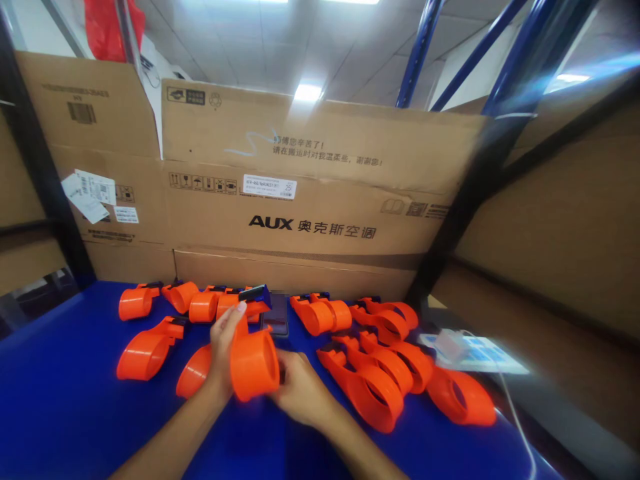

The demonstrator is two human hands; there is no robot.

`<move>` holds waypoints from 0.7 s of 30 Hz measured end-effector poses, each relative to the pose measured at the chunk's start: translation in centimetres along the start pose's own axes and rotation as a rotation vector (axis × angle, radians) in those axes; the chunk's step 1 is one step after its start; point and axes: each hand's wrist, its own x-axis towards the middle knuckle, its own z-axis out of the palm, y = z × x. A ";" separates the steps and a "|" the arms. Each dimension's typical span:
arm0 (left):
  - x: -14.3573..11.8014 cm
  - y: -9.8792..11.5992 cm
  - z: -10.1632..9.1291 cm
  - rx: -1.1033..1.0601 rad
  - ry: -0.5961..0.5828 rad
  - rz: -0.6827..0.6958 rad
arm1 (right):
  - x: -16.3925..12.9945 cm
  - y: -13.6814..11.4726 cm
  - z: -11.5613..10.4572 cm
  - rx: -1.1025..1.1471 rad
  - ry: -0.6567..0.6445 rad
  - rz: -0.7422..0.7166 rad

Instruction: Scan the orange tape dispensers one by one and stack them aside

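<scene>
Orange dispenser (251, 367) at dial centre, over table (65, 380); left hand (223, 343) grips neck, right hand (299, 388) at ring's 3 o'clock, hold unclear, likely steadying. Other dispensers (143, 357) 10 and 2 o'clock, probably spread for reach.

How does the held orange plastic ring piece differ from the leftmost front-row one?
The held orange plastic ring piece is gripped by the left hand, with the right hand at its ring; the leftmost front-row orange piece lies untouched on the blue tabletop. The held piece's dark end sits above its ring; the leftmost piece's points back and right. Both are orange.
</scene>
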 end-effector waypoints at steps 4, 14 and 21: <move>-0.4 0.6 0.5 0.033 0.013 0.035 | -0.4 -0.8 0.0 -0.070 -0.124 -0.056; -0.7 -0.5 0.4 0.125 -0.066 -0.043 | -0.5 -0.3 -2.4 -0.325 -0.033 0.022; -0.6 -1.7 -0.1 0.230 -0.092 -0.023 | -2.0 0.9 -3.7 -0.457 -0.338 0.053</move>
